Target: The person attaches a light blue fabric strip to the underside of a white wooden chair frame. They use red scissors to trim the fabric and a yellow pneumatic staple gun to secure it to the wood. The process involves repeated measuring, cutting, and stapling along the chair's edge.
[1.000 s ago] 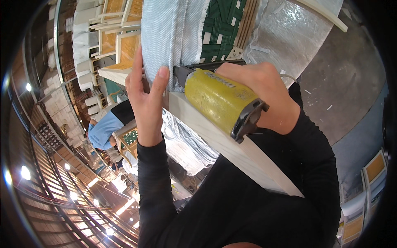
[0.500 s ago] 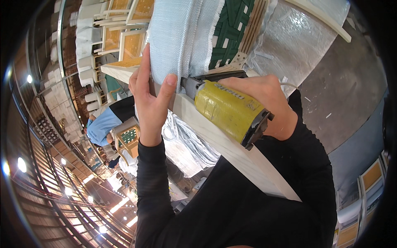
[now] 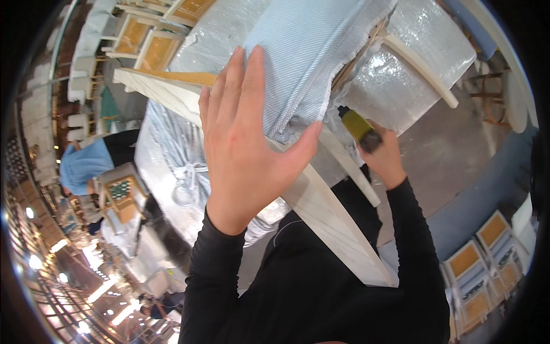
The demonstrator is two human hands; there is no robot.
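A light blue woven fabric cover (image 3: pixel 309 57) with a frayed edge wraps a chair seat in front of me. My left hand (image 3: pixel 243 143) lies along the near left side of the fabric, its fingers stretched out and the thumb spread at the lower corner. Below that corner a pale wooden chair leg (image 3: pixel 335 223) slants down toward my lap. To the right of the seat, my right hand (image 3: pixel 388 157) is closed round a yellow-green staple gun (image 3: pixel 356 125) with a black nose, apart from the fabric. The gun's grip is mostly hidden by the hand.
A table wrapped in clear plastic (image 3: pixel 384 86) lies beneath the chair, and another pale wooden leg (image 3: pixel 424 71) sticks out over it. Chair frames with cane panels (image 3: pixel 132 34) stand at the far left, more frames (image 3: pixel 478 261) at lower right. A person in a blue shirt (image 3: pixel 86 163) is at left.
The staple gun has moved off the fabric edge to the right with my right hand. My left hand has opened flat against the fabric, and the chair has turned, hiding its green webbing.
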